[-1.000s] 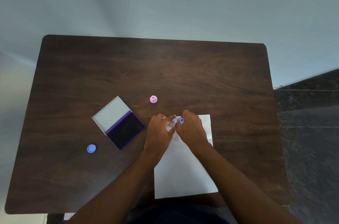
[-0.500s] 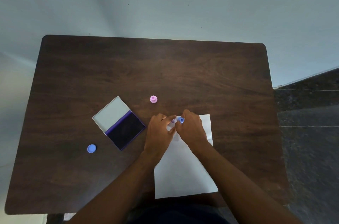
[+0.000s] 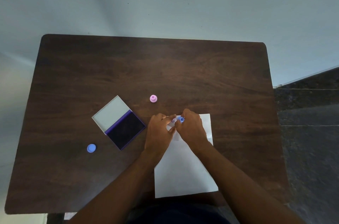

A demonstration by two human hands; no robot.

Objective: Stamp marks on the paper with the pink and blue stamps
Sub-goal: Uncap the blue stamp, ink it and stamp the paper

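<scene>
Presently both hands are meeting at the far edge of the paper point(image 3: 185, 174). Left hand point(image 3: 159, 132) is pinching the pink stamp point(image 3: 173, 120) between fingertips; right hand point(image 3: 190, 129) is pinching the blue stamp point(image 3: 181, 119). Stamps are sitting side by side, nearly touching, just beyond the knuckles. Whether either face is pressing on the sheet, cannot tell; fingers are hiding the contact.

Risk, as I judge it: with the stamps so close, marks may be overlapping, or one hand may be nudging the other and smearing wet ink. The thin sheet is lying loose on smooth dark wood table point(image 3: 183, 69), so a sideways push could be sliding it.

Left of the left fingers: ink pad point(image 3: 125, 131), flat rectangular, dark matte, pale lid hinged open. Pink cap point(image 3: 153, 98) beyond the fingers, small, round, glossy plastic. Blue cap point(image 3: 91, 148) well off left, disc-shaped.
</scene>
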